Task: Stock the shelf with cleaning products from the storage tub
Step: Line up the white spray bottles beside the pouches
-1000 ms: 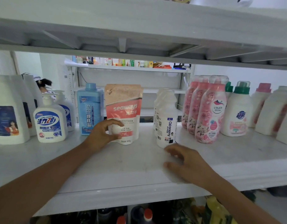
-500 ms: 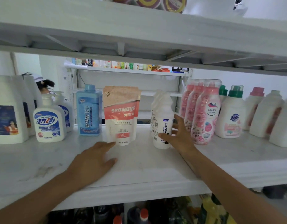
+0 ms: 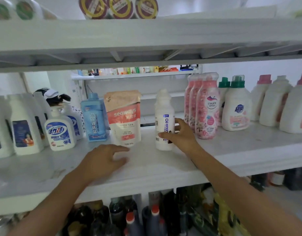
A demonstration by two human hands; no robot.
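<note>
- The shelf (image 3: 249, 150) looks like white-painted metal, matt, with faint scuffs.
- The white bottle (image 3: 164, 106) is smooth plastic, slightly glossy.
- The pouch (image 3: 122, 116) is soft film, with a paper-like matt brown top.
- The pink bottles (image 3: 207, 106) wear shiny printed wrap.

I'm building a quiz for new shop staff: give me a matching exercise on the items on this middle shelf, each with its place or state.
1 white cylindrical bottle
2 orange-and-white soft pouch
3 blue rectangular bottle
4 left hand

a holds nothing
b leftmost of the three products
c gripped by the right hand
d middle of the three products

Pairs: 1-c, 2-d, 3-b, 4-a.
</note>
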